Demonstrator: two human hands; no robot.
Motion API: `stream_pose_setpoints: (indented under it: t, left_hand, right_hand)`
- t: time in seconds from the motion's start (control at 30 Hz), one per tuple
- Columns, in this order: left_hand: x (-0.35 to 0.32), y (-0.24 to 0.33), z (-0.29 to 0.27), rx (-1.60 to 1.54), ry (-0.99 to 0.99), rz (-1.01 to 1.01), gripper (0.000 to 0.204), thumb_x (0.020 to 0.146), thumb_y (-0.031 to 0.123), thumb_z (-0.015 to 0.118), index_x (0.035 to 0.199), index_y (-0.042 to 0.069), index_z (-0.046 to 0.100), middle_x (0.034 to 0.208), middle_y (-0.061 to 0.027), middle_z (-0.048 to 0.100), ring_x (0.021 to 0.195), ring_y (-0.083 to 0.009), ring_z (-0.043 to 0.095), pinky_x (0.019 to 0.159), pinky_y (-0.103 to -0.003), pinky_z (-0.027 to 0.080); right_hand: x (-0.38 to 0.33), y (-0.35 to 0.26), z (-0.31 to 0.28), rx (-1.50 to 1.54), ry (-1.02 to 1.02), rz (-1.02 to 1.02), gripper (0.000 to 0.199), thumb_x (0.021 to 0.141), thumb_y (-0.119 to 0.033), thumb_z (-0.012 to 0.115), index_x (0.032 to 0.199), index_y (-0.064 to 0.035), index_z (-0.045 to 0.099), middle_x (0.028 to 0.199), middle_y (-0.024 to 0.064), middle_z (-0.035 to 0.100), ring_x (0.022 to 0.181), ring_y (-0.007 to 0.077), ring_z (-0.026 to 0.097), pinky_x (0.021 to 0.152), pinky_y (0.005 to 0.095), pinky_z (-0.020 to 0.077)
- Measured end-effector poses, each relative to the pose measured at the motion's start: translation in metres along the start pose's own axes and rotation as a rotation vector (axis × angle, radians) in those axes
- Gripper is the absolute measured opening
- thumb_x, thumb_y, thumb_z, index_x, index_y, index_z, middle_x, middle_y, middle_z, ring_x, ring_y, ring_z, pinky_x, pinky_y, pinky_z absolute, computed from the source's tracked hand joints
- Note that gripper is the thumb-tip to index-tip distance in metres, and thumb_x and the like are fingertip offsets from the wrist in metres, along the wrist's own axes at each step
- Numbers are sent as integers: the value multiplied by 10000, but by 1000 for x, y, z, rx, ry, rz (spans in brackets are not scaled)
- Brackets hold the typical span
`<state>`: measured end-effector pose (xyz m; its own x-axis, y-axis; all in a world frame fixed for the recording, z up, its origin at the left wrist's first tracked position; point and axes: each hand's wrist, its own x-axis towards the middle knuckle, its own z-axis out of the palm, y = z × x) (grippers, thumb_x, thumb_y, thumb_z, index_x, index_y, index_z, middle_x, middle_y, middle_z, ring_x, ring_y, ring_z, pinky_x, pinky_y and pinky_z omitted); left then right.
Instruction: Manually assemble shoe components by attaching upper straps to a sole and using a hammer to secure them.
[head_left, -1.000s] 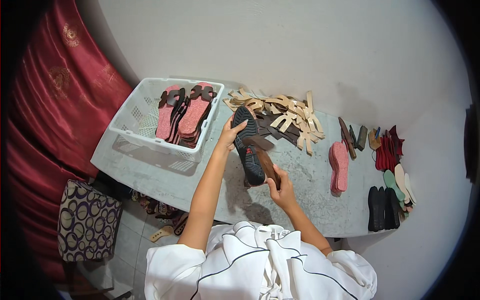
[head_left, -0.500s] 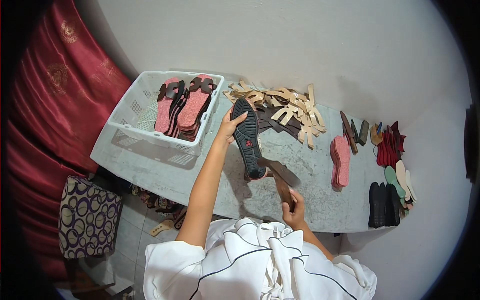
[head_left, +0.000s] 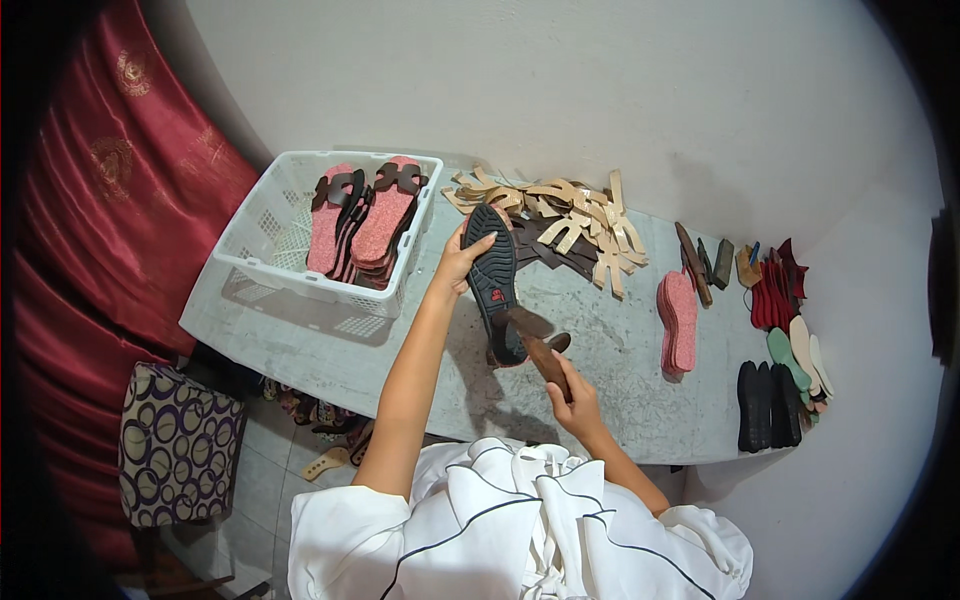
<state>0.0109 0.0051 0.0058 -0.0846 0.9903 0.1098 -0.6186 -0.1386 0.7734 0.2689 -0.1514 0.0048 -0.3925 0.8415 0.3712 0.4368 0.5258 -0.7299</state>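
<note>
black, ridged sandal outsole [head_left: 490, 285] sits raised between your hands, long axis running away from you. your left hand [head_left: 460, 263] closes on its far half, thumb across the tread. your right hand [head_left: 574, 398], closer to its near end, wraps a wooden-handled hammer [head_left: 547, 364] whose head overlaps that end; i can't tell if they touch. bare worktop [head_left: 615, 345] opens right of that hand toward the pink insoles [head_left: 678, 322]; the white basket [head_left: 300, 278] stands left of your left hand.

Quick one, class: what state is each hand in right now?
Left hand: closed, holding a black shoe sole, thumb on its tread.
Right hand: closed around the handle of a brown hammer-like tool.
</note>
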Motion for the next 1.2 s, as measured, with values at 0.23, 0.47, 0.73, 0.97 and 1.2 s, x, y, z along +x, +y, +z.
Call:
stream_pose_setpoints:
  t: [0.23, 0.47, 0.73, 0.97, 1.2]
  left_hand:
    - [-28, 0, 21, -47, -23, -66, 470, 766, -2, 627, 1192, 6, 429, 997, -112, 585, 833, -202, 620, 702, -327, 546]
    - [-42, -2, 15, 43, 48, 34, 464, 788, 67, 645, 1199, -4, 440, 1029, -83, 578, 886, -147, 585, 759, -274, 498]
    - [-40, -5, 16, 260, 49, 148, 427, 876, 188, 553, 1225, -17, 418, 1109, -71, 548, 981, -130, 540, 859, -244, 433]
    - [-34, -14, 5, 102, 117, 76, 392, 928, 256, 448, 1205, -22, 453, 1082, -63, 565, 926, -111, 556, 790, -228, 450]
    - [-22, -29, -5, 132, 150, 113, 372, 922, 251, 466, 1179, -18, 481, 1046, -55, 580, 882, -104, 565, 753, -224, 457]
  right_hand:
    - [0, 15, 4, 52, 155, -107, 452, 811, -169, 586, 1208, 3, 456, 1016, 214, 592, 852, 329, 618, 700, 337, 487]
    - [2, 1, 1, 22, 132, -198, 439, 822, -177, 569, 1203, 10, 454, 1067, 216, 572, 903, 336, 606, 729, 352, 488]
    - [8, 7, 22, -3, 96, -41, 438, 841, -177, 546, 1242, -45, 427, 1083, 211, 566, 919, 337, 600, 742, 338, 479]
    - [9, 8, 15, 97, 22, 63, 443, 855, -174, 528, 1257, -34, 406, 1064, 219, 571, 932, 339, 594, 756, 340, 471]
    - [27, 6, 21, 85, 223, -204, 442, 856, -173, 534, 1256, -22, 421, 1046, 222, 580, 917, 321, 600, 751, 329, 471]
